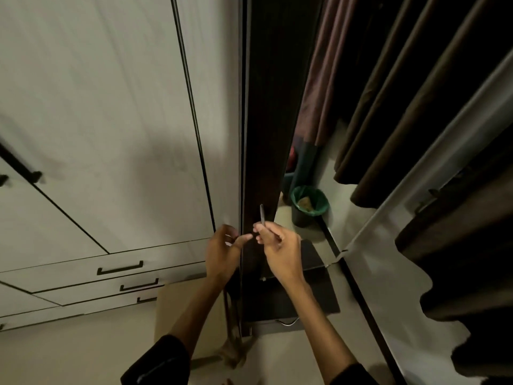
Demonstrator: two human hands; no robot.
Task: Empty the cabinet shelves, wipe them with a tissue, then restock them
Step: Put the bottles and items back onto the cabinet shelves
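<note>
The dark door edge (pixel 261 134) stands upright between both hands, splitting the reach. Left of it the white cabinet doors (pixel 111 120) are shut flat. Right of it a narrow gap of floor runs past the green bin (pixel 309 205), hemmed by hanging curtains (pixel 402 107).

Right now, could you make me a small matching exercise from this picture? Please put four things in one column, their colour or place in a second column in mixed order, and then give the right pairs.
Things:
1. bin
2. pen
3. drawer handles
4. curtains

Descriptions:
A. hanging on the right, dark brown
B. on the floor, lined with a green bag
C. black bars on the pale cabinet fronts, lower left
D. thin, held in the right hand, close to the left hand

Pairs: 1-B, 2-D, 3-C, 4-A
</note>
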